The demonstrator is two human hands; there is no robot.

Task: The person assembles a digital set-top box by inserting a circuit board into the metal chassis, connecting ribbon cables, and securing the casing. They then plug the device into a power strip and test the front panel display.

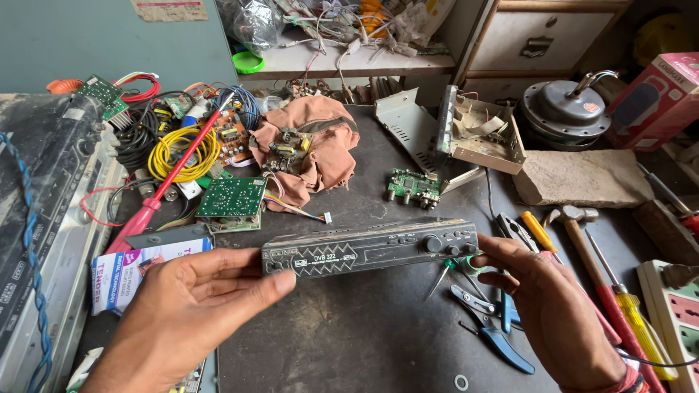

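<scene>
The 2 hands, left [186, 309] and right [553, 309], pinch opposite ends of a long black plastic front panel [368, 247]. Bare dark counter [349, 335] lies below it; blue-handled pliers [495, 331] crowd the right edge.

Scattered on the dark bench: a green circuit board [231, 197], a coil of yellow wire [183, 151], a crumpled brown cloth [320, 149], a wooden-handled hammer [582, 240], blue-handled pliers [495, 331], a flat stone [586, 178].
</scene>
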